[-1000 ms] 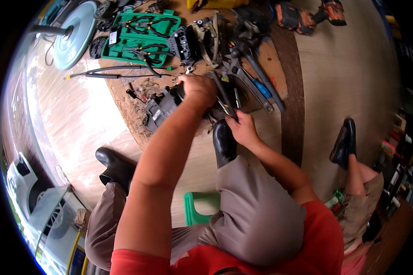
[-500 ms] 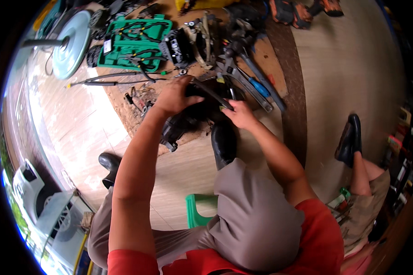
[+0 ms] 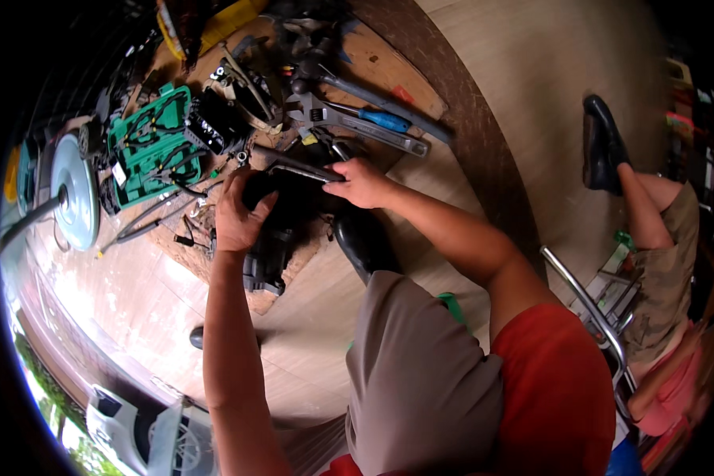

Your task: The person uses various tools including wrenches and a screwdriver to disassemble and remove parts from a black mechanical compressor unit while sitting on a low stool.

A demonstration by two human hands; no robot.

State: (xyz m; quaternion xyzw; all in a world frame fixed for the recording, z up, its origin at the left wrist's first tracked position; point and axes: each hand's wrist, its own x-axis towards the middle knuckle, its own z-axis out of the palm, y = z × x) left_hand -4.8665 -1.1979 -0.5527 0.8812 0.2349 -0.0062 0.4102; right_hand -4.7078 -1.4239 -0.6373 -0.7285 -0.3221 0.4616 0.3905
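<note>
My right hand (image 3: 359, 184) is closed round the near end of a long dark metal tool (image 3: 300, 167), whose exact kind I cannot make out. The tool slants away to the left, over a black mechanical part (image 3: 268, 258) that lies low in front of my boot (image 3: 362, 242). My left hand (image 3: 239, 214) curves round the left side of this black part, thumb apart from the fingers. Deep shadow hides where the fingertips touch it. Just beyond the tool lie an adjustable wrench (image 3: 365, 127), a blue-handled screwdriver (image 3: 385, 120) and a hammer (image 3: 373, 97).
A green tool case (image 3: 155, 147) with pliers stands open at the left, beside a black ribbed part (image 3: 213, 120). Further left is a round pale-blue base (image 3: 75, 190) with a pole. Cardboard (image 3: 381, 55) lies under the tools. Another person's leg (image 3: 646, 198) is at the right.
The whole view has swung, so the tools and case appear further left and tilted. My right hand keeps hold of the dark tool, and my left stays by the black part.
</note>
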